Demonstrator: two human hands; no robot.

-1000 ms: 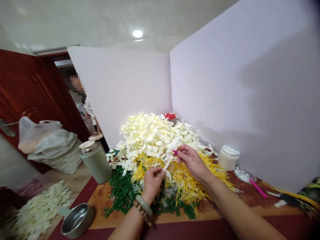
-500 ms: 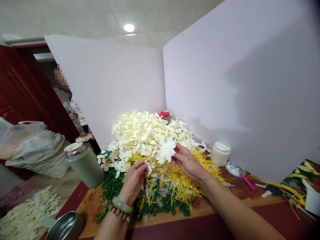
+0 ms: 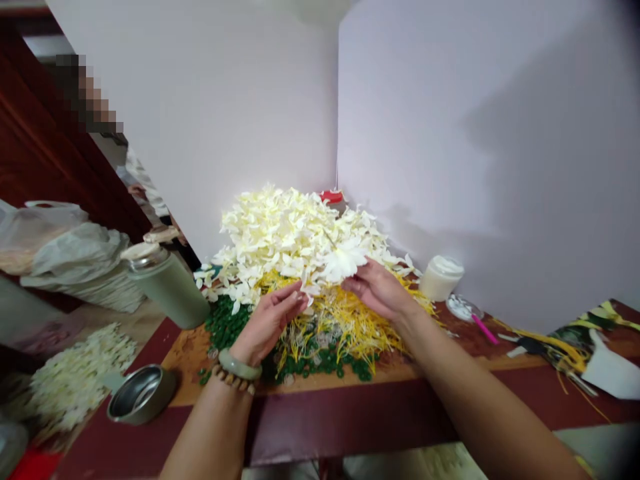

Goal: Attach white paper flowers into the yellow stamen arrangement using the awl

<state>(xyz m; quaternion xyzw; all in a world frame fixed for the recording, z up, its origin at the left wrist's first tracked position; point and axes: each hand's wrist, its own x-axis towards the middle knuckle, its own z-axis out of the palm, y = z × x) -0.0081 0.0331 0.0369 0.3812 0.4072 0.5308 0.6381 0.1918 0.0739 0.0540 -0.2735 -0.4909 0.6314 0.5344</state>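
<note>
My right hand (image 3: 379,288) pinches a white artificial flower (image 3: 343,261) by its petal edge, with a thin dark stem pointing up and left from it. Lower and to the left, my left hand (image 3: 273,320) has thumb and fingers closed on a small white petal piece (image 3: 310,291). A jade-coloured bangle (image 3: 239,367) and a bead bracelet circle that wrist. Behind both hands rises a heap of white petal pieces (image 3: 280,227). Below them lie yellow stamens (image 3: 370,323) and green plastic pieces (image 3: 225,323).
A green thermos (image 3: 173,290) stands left, with a metal cup (image 3: 143,393) in front. On the right are a white jar (image 3: 442,277), a dish (image 3: 465,308), a pink stick (image 3: 485,329) and tangled yellow strands (image 3: 567,353). More white petals (image 3: 83,373) lie at lower left.
The view has tilted down, so the table's contents sit higher and its front edge shows. The flower and petal piece remain in my hands; the flower has tipped slightly.
</note>
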